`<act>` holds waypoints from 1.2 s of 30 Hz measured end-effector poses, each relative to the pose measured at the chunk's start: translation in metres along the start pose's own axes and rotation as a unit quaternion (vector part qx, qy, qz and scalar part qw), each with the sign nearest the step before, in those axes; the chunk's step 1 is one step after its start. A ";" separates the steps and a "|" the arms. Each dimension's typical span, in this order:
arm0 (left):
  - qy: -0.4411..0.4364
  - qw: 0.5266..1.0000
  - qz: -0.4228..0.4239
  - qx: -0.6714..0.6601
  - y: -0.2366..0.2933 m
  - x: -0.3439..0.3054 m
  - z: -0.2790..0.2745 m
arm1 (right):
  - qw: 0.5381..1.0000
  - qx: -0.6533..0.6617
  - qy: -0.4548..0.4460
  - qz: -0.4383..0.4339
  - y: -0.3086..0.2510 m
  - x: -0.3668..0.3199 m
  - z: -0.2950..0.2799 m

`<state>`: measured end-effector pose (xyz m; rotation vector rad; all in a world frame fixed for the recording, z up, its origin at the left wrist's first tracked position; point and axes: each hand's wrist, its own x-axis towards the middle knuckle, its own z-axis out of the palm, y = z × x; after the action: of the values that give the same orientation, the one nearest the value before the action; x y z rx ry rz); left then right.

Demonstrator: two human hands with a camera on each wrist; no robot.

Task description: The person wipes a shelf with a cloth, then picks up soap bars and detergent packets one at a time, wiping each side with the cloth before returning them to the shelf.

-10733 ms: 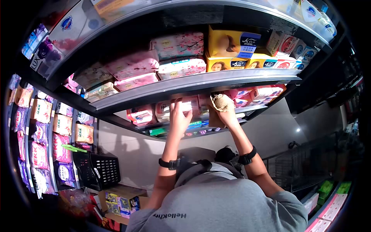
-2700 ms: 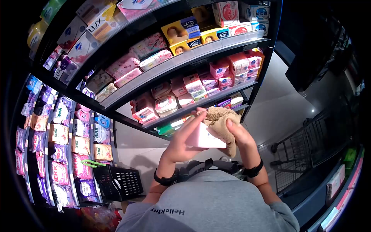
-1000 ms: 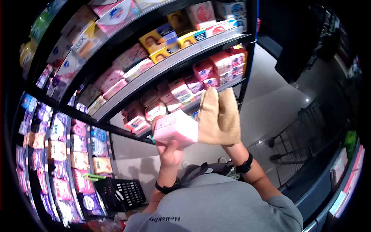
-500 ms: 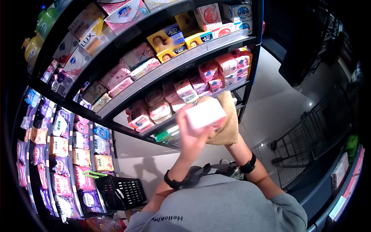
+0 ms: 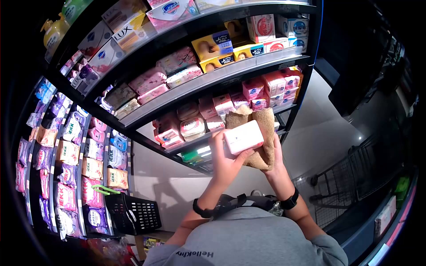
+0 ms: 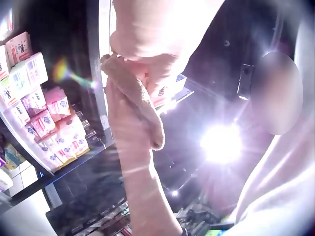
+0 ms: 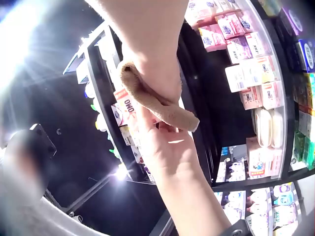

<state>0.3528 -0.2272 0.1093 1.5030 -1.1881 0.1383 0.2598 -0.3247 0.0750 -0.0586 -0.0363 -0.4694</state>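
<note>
In the head view my left hand grips a pale pink-and-white box, its thumb along the near edge. The box is held tilted in front of a tan, fuzzy cloth. Behind that cloth is my right hand, holding it up against the box; most of its fingers are hidden. In the right wrist view the folded cloth lies between my right hand and my left hand. The left wrist view shows the cloth edge just beyond my left hand.
Ahead, a curved shelf carries yellow boxes and pink packs. Bagged goods fill a rack at the left, with a black basket by it. A wire cart stands at the right.
The box, turned toward the left a second ago, has swung right over the cloth and now lies against it. The right hand has shifted further behind the cloth.
</note>
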 end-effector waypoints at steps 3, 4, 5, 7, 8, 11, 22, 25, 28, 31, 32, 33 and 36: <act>0.022 0.982 -0.078 -0.173 0.005 -0.005 0.002 | 0.993 -0.090 -0.068 -0.034 0.003 -0.004 -0.018; 0.020 0.983 -0.063 -0.173 0.009 -0.005 0.000 | 0.986 -0.147 -0.059 -0.046 0.004 -0.006 -0.020; 0.023 0.983 -0.060 -0.170 0.016 -0.004 -0.003 | 0.986 -0.147 -0.064 -0.043 0.008 -0.006 -0.018; 0.037 0.970 -0.106 -0.214 0.028 -0.003 -0.010 | 0.980 -0.145 -0.115 -0.070 0.018 -0.007 -0.010; -0.004 0.985 -0.079 -0.152 0.028 -0.001 -0.019 | 0.949 -0.283 -0.087 -0.105 0.022 -0.009 0.007; -0.053 0.958 -0.175 -0.221 0.025 -0.005 -0.030 | 0.893 -0.434 -0.054 -0.107 0.029 -0.004 0.011; 0.075 0.992 0.084 0.049 0.013 -0.015 -0.031 | 0.933 -0.349 -0.021 -0.084 0.049 0.007 0.005; 0.009 0.982 0.141 0.124 0.021 -0.008 -0.030 | 0.935 -0.326 -0.013 -0.137 0.044 -0.003 0.007; -0.040 0.993 0.091 0.061 0.021 -0.003 -0.020 | 0.912 -0.373 0.071 -0.154 0.031 -0.007 0.003; -0.035 0.997 0.064 -0.012 0.014 -0.008 -0.021 | 0.915 -0.343 0.078 -0.199 0.031 -0.011 0.006; -0.031 0.996 0.077 -0.028 0.014 -0.006 -0.021 | 0.926 -0.318 0.054 -0.196 0.031 -0.013 0.005; -0.036 0.996 0.079 -0.031 0.012 -0.007 -0.023 | 0.936 -0.292 0.029 -0.193 0.031 -0.013 0.004; -0.069 0.988 0.038 -0.136 0.009 -0.008 -0.022 | 0.886 -0.410 -0.030 -0.214 0.022 -0.011 -0.011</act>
<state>0.3534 -0.2040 0.1178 1.2444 -1.3182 -0.0761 0.2599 -0.3010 0.0629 -0.9180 0.0949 -0.9019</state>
